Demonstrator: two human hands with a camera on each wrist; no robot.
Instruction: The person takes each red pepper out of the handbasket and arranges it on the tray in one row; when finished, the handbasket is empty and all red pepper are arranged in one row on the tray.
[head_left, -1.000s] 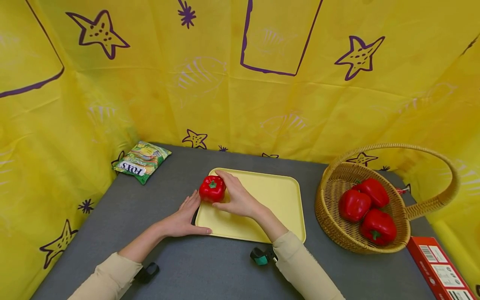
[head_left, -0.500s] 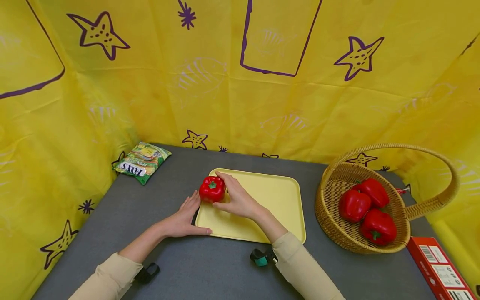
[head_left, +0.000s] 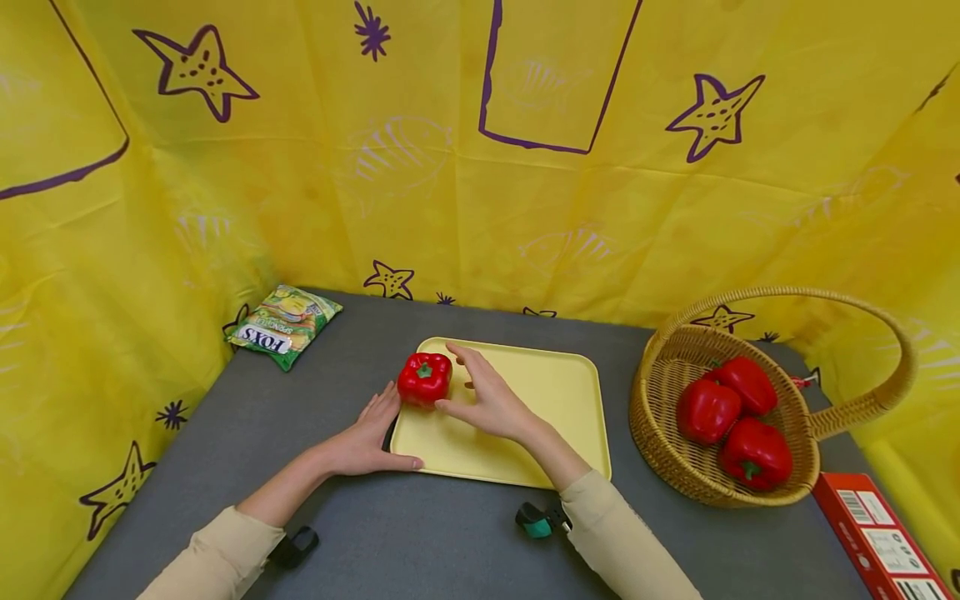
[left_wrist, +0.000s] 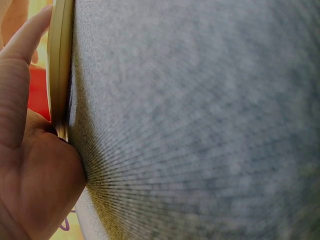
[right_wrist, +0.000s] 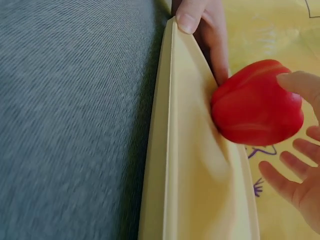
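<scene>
A glossy red bell pepper (head_left: 424,378) with a green stem sits at the left edge of a pale yellow tray (head_left: 540,400). My left hand (head_left: 367,437) straddles the tray's near left corner, its thumb along the near rim and its straight fingers reaching up the left side to the pepper. To the right of the pepper, over the tray, my right hand (head_left: 491,402) has its fingers spread and holds nothing. In the right wrist view the thumb of that hand overlaps the pepper (right_wrist: 257,105), while the other fingers stand apart from it.
At the right stands a wicker basket (head_left: 652,433) with a tall handle, holding three red bell peppers (head_left: 708,411). A red box (head_left: 873,533) lies at its near side. Far left is a green FOX'S bag (head_left: 285,323). Yellow patterned cloth (head_left: 465,208) encloses the grey table (head_left: 420,542).
My right hand has loosened its grip on the bell pepper and drawn back slightly to the right. The left hand, the pepper and the tray have stayed in place.
</scene>
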